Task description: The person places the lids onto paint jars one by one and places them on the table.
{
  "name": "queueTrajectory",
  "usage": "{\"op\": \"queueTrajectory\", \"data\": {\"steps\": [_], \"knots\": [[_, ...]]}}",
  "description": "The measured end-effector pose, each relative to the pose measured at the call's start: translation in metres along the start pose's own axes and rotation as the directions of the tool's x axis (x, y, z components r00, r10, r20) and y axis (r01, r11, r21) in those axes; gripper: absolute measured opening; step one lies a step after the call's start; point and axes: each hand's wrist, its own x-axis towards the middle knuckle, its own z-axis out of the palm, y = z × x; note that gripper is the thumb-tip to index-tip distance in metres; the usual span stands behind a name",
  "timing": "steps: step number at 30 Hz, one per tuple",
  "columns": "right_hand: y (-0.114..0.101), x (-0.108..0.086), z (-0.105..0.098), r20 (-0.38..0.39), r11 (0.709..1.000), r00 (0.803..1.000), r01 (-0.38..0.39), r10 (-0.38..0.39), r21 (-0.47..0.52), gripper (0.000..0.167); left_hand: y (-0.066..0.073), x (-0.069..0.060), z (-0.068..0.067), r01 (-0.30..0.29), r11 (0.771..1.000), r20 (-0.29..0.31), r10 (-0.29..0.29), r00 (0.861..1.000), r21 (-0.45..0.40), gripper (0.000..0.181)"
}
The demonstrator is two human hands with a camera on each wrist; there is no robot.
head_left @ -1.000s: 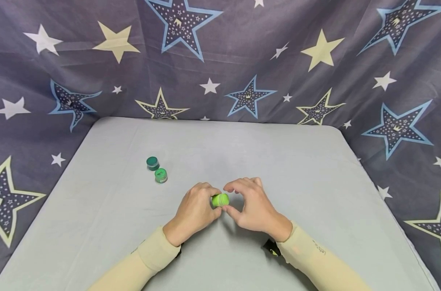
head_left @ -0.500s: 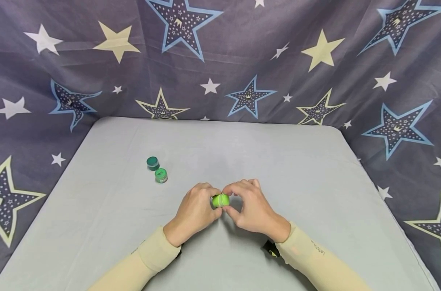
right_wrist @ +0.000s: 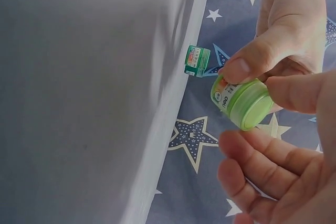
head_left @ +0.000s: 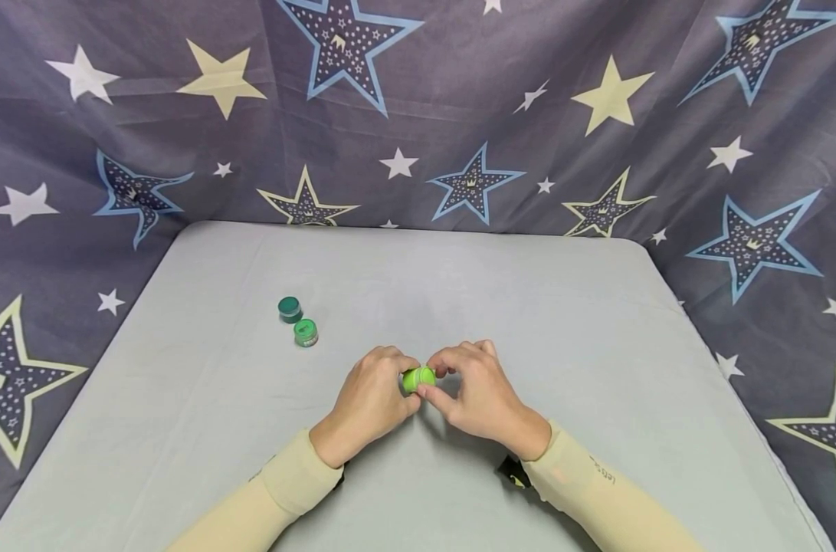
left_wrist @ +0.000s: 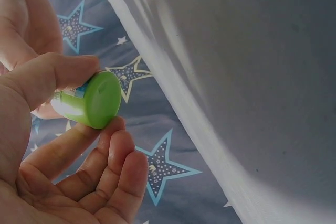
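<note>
A small lime-green jar (head_left: 418,379) with a screw-type lid is held tilted on its side above the table. My left hand (head_left: 372,391) pinches its base end between thumb and fingers; the smooth round bottom (left_wrist: 104,99) faces the left wrist camera. At the other end, the thumb and index finger of my right hand (head_left: 483,391) meet the rim of the lid (right_wrist: 253,109). The right wrist view shows a printed label (right_wrist: 226,94) beside my left thumb. My other right fingers (right_wrist: 262,169) curve loosely below the lid.
A dark green jar (head_left: 290,309) and a mid-green jar (head_left: 306,333) stand close together on the grey-covered table (head_left: 528,307), left of my hands. A star-patterned curtain (head_left: 418,115) hangs behind and at both sides.
My right thumb and index finger have closed in on the lid of the lime-green jar, the thumb shifting slightly left and up over its edge. My left hand keeps its hold.
</note>
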Motion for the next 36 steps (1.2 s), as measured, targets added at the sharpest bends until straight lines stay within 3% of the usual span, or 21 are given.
{"op": "queueTrajectory", "data": {"steps": [24, 31, 36], "knots": [[-0.0008, 0.0002, 0.0003, -0.019, 0.997, 0.999, -0.051, 0.050, -0.059, 0.025, 0.0019, -0.0002, -0.0004, 0.020, 1.000, 0.016, -0.020, 1.000, 0.000, 0.024], [0.0001, 0.0005, -0.0048, -0.033, 1.000, 0.999, 0.000, -0.001, -0.022, 0.036, 0.0005, 0.0000, -0.0004, 0.004, 1.000, 0.009, -0.004, 1.000, 0.000, 0.024], [0.0007, 0.0004, -0.0056, -0.025, 0.998, 0.998, 0.064, -0.064, 0.002, 0.033, 0.0004, -0.0002, -0.0008, 0.002, 1.000, 0.007, -0.002, 1.000, -0.013, 0.026]]}}
